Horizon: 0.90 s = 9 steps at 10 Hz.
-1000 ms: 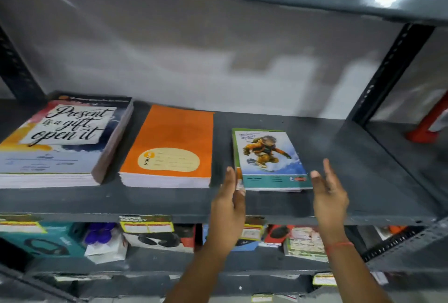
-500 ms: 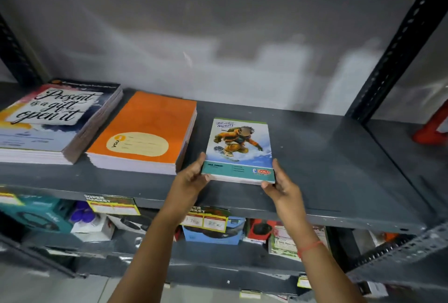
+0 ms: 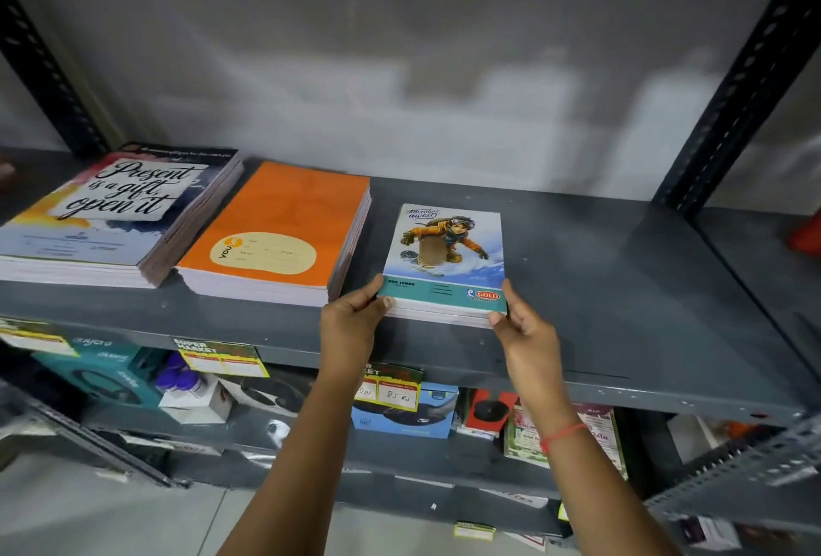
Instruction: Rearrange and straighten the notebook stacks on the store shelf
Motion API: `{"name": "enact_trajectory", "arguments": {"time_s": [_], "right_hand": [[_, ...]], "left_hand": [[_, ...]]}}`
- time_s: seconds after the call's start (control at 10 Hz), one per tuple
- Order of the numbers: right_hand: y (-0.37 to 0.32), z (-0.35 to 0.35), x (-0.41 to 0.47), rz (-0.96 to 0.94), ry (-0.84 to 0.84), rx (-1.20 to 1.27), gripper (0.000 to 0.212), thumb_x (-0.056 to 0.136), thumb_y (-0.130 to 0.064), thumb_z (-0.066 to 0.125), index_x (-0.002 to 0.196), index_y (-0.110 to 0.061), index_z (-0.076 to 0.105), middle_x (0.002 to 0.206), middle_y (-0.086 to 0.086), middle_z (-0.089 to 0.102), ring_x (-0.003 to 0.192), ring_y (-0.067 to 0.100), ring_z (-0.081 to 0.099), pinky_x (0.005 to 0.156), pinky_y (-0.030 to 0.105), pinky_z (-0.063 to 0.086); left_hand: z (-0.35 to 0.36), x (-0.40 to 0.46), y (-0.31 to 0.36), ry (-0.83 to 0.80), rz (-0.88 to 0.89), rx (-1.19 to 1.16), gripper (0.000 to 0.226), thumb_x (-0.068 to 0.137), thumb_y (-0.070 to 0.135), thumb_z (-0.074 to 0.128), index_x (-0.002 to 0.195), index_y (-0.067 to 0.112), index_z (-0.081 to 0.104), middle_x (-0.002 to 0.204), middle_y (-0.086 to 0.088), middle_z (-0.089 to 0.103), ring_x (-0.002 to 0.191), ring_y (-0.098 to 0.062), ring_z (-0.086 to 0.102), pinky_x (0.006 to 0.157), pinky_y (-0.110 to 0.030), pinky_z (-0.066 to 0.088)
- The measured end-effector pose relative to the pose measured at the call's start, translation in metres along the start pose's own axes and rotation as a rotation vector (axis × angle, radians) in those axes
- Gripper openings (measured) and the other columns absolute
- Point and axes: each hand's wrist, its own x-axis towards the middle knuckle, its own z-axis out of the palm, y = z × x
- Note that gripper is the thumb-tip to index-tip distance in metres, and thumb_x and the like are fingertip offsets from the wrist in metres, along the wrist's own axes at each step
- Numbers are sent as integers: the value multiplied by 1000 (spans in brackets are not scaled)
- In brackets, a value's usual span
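Three notebook stacks lie on the grey metal shelf [image 3: 622, 297]. The small stack with a snowboarder cover [image 3: 444, 253] sits right of centre. My left hand [image 3: 355, 324] grips its near left corner, and my right hand [image 3: 524, 329] grips its near right corner. An orange stack [image 3: 280, 226] lies just to its left, close to touching. A thicker stack with the words "Present is a gift, open it" [image 3: 111, 209] lies at the far left, against the orange one.
The shelf's right half is bare metal up to a perforated black upright [image 3: 733, 80]. A red object [image 3: 806, 231] sits at the far right edge. The lower shelf holds boxed goods and yellow price tags [image 3: 222, 360].
Both hands have gone from open beside the snowboarder stack to gripping its near corners. The view has shifted so the stacks sit further right and lower in frame.
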Motion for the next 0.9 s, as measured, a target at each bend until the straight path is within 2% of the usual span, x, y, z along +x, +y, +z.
{"name": "enact_trajectory", "arguments": {"time_s": [0.1, 0.2, 0.3, 0.4, 0.5, 0.6, 0.7, 0.8, 0.9], "right_hand": [[0, 1, 1, 6, 21, 3, 51, 91, -11, 54, 140, -21, 40, 116, -15, 58, 103, 4, 57, 85, 2, 40], [-1, 2, 0, 7, 47, -18, 50, 91, -11, 54, 139, -20, 41, 114, -14, 58, 97, 3, 57, 81, -2, 40], [-2, 3, 0, 9, 72, -36, 49, 92, -11, 53, 138, -19, 42, 112, -12, 59, 92, 4, 57, 67, -6, 43], [-4, 4, -1, 8, 86, -44, 48, 92, -12, 53, 138, -20, 43, 113, -11, 60, 93, 7, 57, 64, -5, 44], [-6, 6, -2, 10, 106, -68, 47, 92, -13, 53, 138, -19, 44, 113, -11, 59, 93, 6, 57, 70, -1, 45], [-7, 8, -3, -2, 127, -78, 46, 92, -12, 53, 137, -17, 45, 114, -11, 58, 101, 7, 55, 91, 14, 46], [-16, 9, -8, 23, 142, -122, 43, 93, -14, 51, 136, -17, 47, 116, -8, 59, 88, 2, 57, 92, 20, 48], [-27, 14, -24, 25, 223, -253, 39, 95, -21, 48, 134, -19, 50, 116, 3, 67, 76, 9, 59, 72, 21, 54], [-43, 21, -56, -161, 383, -389, 41, 94, -26, 48, 134, -17, 50, 134, 7, 58, 116, 24, 60, 96, 33, 47]], "left_hand": [[2, 1, -1, 32, 1, 0, 35, 81, -1, 63, 115, 5, 63, 90, 10, 65, 82, -1, 58, 60, -2, 50], [4, 0, -2, 55, 13, 15, 34, 81, 0, 63, 115, 5, 63, 97, 2, 66, 81, -1, 58, 61, -2, 50], [4, -1, -3, 64, 23, 33, 33, 81, 1, 63, 114, 6, 63, 102, 0, 66, 81, 0, 57, 58, 0, 48], [4, -1, -4, 63, 30, 53, 33, 82, 3, 63, 115, 8, 64, 100, 2, 66, 82, -1, 57, 55, 1, 47], [2, 0, -6, 48, 45, 49, 33, 83, 3, 62, 115, 8, 63, 103, 2, 65, 84, -1, 57, 60, 1, 48], [3, 0, -9, 33, 87, 68, 31, 86, 5, 58, 117, 7, 62, 106, 3, 63, 95, -12, 58, 63, 0, 49], [0, -3, -6, -14, 115, 100, 31, 89, 3, 52, 120, 4, 59, 111, 0, 62, 106, -19, 56, 65, 1, 47], [-6, -6, 1, -90, 180, 264, 35, 93, 5, 46, 127, 7, 53, 125, -10, 61, 105, -16, 55, 64, 4, 39], [-24, -25, 27, -161, 338, 421, 45, 94, 7, 41, 137, 17, 43, 122, -8, 64, 94, -22, 63, 70, -18, 47]]}}
